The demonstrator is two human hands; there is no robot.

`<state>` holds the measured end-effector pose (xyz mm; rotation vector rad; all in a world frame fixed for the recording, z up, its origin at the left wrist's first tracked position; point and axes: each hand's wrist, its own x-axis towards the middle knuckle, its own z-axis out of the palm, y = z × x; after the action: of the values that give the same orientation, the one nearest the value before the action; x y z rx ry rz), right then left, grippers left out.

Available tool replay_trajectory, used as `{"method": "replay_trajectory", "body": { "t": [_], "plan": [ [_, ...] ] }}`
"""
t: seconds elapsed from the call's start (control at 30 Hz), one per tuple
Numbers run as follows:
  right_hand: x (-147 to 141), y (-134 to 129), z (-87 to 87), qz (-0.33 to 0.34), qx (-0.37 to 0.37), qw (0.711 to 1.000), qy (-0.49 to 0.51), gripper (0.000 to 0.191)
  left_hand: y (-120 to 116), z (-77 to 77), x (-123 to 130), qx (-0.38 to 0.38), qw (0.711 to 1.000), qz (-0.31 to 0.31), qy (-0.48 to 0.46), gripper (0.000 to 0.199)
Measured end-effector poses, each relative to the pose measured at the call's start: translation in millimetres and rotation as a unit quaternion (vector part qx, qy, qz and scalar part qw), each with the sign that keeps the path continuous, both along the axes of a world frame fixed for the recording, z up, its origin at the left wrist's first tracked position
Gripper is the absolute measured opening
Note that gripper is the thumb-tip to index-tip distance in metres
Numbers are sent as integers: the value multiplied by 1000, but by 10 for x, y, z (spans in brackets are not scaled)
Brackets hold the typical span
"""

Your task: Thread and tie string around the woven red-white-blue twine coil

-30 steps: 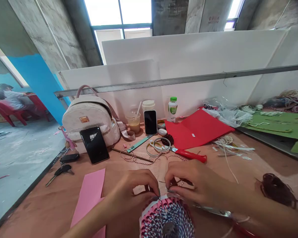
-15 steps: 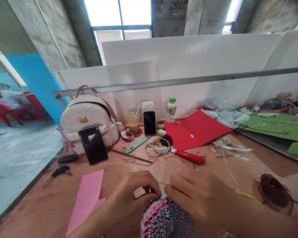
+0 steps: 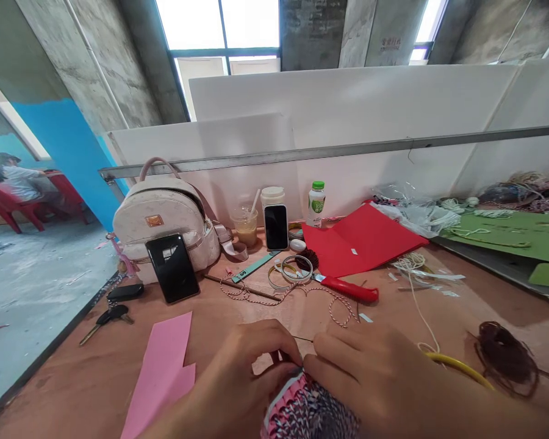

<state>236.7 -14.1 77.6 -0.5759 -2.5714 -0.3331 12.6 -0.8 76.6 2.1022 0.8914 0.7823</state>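
A knitted piece (image 3: 318, 411) in mixed dark grey and white, with a pink band and a white edge, sits at the bottom centre, partly cut off by the frame. My left hand (image 3: 251, 372) pinches its upper edge between thumb and bent fingers. From the other side my right hand (image 3: 361, 366) closes on the same edge, its fingertips almost meeting the left ones. Whatever small item lies between the fingertips is hidden. A thin dark line, perhaps a needle or thread, shows between the hands. Beside my right forearm a yellow ring (image 3: 462, 369) is partly covered.
Beyond the hands lie red-handled scissors (image 3: 350, 288), metal rings (image 3: 297, 268) and striped cord (image 3: 338, 305). Two phones (image 3: 172, 268), a backpack (image 3: 165, 213), a cup (image 3: 246, 227) and a bottle (image 3: 316, 204) stand behind. Pink paper (image 3: 160, 372) lies left, brown yarn (image 3: 505, 356) right.
Both hands and the knitted piece have shifted slightly right. More of the yellow ring and a small pale scrap near the striped cord now show.
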Motion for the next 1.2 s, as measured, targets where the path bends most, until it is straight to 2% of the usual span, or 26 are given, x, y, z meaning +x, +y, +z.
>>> {"method": "replay_trajectory", "body": {
  "t": [0.27, 0.4, 0.6, 0.73, 0.83, 1.03, 1.2],
  "plan": [
    [-33, 59, -59, -12, -48, 997, 57, 37, -14, -87, 12, -23, 998, 44, -27, 18],
    [-42, 63, -54, 4, -40, 998, 51, 48, -9, -96, 31, -99, 992, 63, -52, 18],
    [-32, 53, -53, 11, -33, 998, 59, 44, 6, 79, 38, -214, 972, 73, -58, 5],
    [-30, 54, -42, 17, -38, 998, 57, 43, 12, 178, 2, -247, 966, 40, -60, 6],
    [-32, 53, -51, 15, -37, 998, 54, 45, 9, 193, -23, -253, 965, 8, -68, 13],
    [-23, 41, -52, 20, -53, 997, 45, 36, 15, 165, -17, -231, 971, 13, -64, 16],
    [-25, 42, -39, 19, -36, 998, 48, 40, 8, 163, -25, -181, 983, 9, -41, 18]
  ]
}}
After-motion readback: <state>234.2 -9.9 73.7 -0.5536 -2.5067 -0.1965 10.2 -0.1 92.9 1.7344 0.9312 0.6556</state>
